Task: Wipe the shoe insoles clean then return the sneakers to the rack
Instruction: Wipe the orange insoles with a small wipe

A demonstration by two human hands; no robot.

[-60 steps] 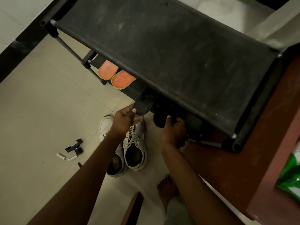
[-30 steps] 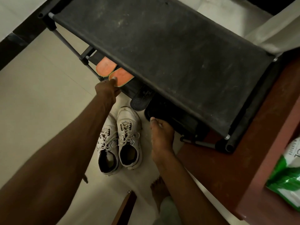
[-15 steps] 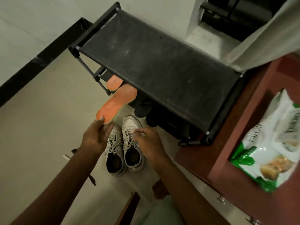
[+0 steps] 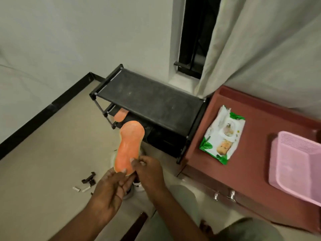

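The orange insole, lifted off the shoe rack since a moment ago, is pinched at its heel by left hand and right hand; wet wipes pack lies right of them, so wiping comes next

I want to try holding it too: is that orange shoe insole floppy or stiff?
Probably bendy but not limp: the orange insole stands up from the left hand and right hand, which pinch only its near end. It looks thin, so likely light. Two hands at one end suggest that it may wobble.
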